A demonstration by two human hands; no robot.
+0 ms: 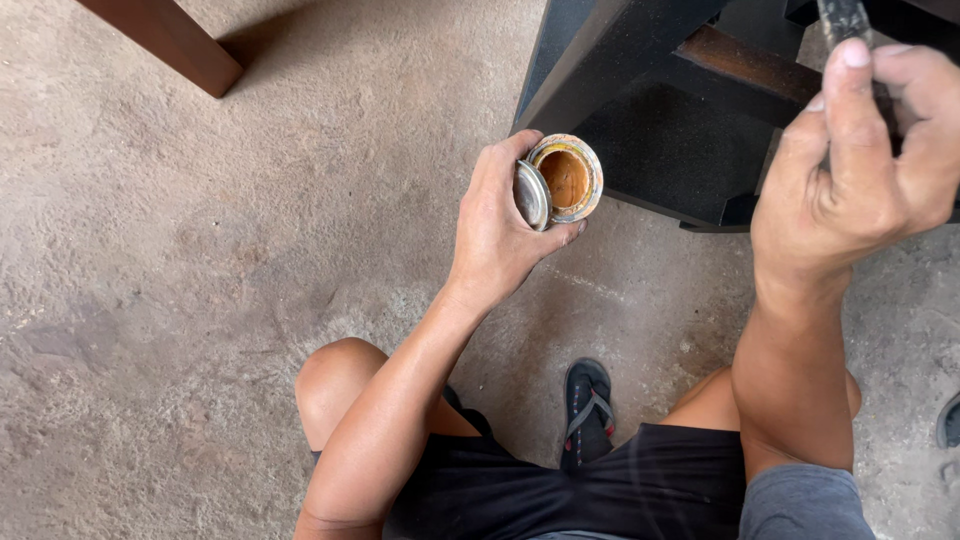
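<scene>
Rust-brown paste fills the small round tin (566, 178) that the left hand (500, 225) holds up in the head view, just in front of the dark wooden furniture piece (660, 130). The left grip is wrapped around the tin's side wall, fingers curled behind it and thumb over the near edge, and the same hand pins the loose metal lid (531, 195) on edge against the tin. The tin looks light and stiff, a thin can with a smeared, stained rim that is probably a little slick; the side wall, where the fingers already sit, seems the safest place to hold it, keeping the open mouth level so the paste does not run. The lid looks smooth and could slip out of the pinch.

Over at the right edge, the right hand (860, 170) is closed in a fist around the dark handle of a brush (842, 20), whose working end runs out of the frame at the top, close to the furniture.

Below, there is no raised surface: the person squats over a bare, mottled concrete floor (200, 260), knees spread, a black sandal (587, 405) between them. A reddish-brown wooden leg (170, 40) crosses the top left corner, well apart from the hands.
</scene>
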